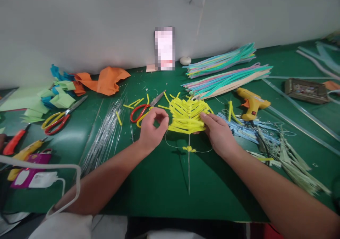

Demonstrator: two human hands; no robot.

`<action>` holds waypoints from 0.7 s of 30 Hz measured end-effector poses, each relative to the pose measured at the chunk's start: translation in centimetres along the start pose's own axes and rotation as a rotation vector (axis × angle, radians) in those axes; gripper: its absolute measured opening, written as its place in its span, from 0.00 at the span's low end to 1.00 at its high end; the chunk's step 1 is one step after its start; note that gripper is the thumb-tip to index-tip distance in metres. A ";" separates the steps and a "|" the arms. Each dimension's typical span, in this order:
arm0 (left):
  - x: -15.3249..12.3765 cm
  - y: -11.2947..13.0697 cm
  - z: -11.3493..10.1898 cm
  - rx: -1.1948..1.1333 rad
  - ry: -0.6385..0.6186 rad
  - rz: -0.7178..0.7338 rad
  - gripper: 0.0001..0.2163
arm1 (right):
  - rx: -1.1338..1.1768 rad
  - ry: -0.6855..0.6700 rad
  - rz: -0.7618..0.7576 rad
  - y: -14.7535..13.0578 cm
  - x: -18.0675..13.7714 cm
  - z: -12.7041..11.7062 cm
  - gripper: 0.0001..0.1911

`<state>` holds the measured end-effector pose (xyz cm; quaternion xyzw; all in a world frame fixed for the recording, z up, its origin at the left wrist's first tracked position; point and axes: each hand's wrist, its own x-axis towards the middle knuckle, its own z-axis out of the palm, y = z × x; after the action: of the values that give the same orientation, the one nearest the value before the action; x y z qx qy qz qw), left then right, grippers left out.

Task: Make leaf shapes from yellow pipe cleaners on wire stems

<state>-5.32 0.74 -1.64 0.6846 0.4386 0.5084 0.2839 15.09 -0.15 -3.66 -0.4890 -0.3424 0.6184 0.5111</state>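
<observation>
A leaf shape of yellow pipe cleaner pieces (189, 117) stands over the table, laid in slanting rows along a wire stem (189, 171). My right hand (220, 132) grips its right edge, thumb on top and fingers behind. Beside the left edge, my left hand (155, 131) is closed, thumb and index finger curled together; whatever may be between the tips is hidden. A small yellow tuft (189, 149) sits lower on the stem, with a thin wire curving out to both sides. Behind my left hand lie red-handled scissors (140, 113) and cut yellow pieces (135, 102).
Bundles of coloured pipe cleaners (225, 79) lie at the back. A yellow glue gun (252, 104), blue strands (239, 127) and a small tray (288, 90) are right. Loose wires (103, 136), more scissors (63, 118) and orange paper (108, 81) are left. A phone (164, 49) leans on the wall.
</observation>
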 end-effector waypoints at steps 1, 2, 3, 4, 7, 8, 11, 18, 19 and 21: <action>0.0 -0.1 0.1 -0.019 -0.018 -0.068 0.02 | 0.009 0.014 -0.005 0.0 0.0 0.0 0.18; 0.0 -0.1 0.1 -0.040 -0.044 -0.143 0.03 | 0.018 0.023 -0.010 0.0 0.0 0.1 0.18; 0.0 -0.2 0.2 -0.066 -0.072 -0.220 0.04 | 0.026 0.028 -0.012 -0.1 0.0 0.1 0.18; 0.0 -0.2 0.3 -0.095 -0.097 -0.293 0.06 | 0.031 0.029 -0.013 -0.1 0.0 0.2 0.17; 0.1 -0.1 0.6 -0.177 -0.119 -0.433 0.08 | 0.039 0.028 0.016 -0.3 -0.2 0.3 0.16; 0.1 -0.1 0.7 -0.205 -0.118 -0.456 0.08 | 0.042 0.015 0.038 -0.5 -0.3 0.3 0.16; 0.1 0.1 1.0 -0.327 -0.118 -0.562 0.10 | 0.084 -0.090 0.136 -1.1 -0.5 0.2 0.16; 0.3 0.3 1.6 -0.632 -0.159 -0.807 0.12 | 0.270 -0.256 0.221 -1.9 -0.9 -0.3 0.23; 0.2 0.3 1.6 -0.626 -0.161 -0.803 0.12 | 0.267 -0.241 0.223 -1.8 -0.8 -0.2 0.23; 0.1 0.3 1.7 -0.593 -0.173 -0.779 0.12 | 0.244 -0.195 0.247 -1.6 -0.8 -0.1 0.21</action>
<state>-3.61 0.80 -1.88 0.3993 0.4732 0.4086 0.6706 15.66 -0.55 -1.97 -0.3996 -0.2499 0.7578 0.4513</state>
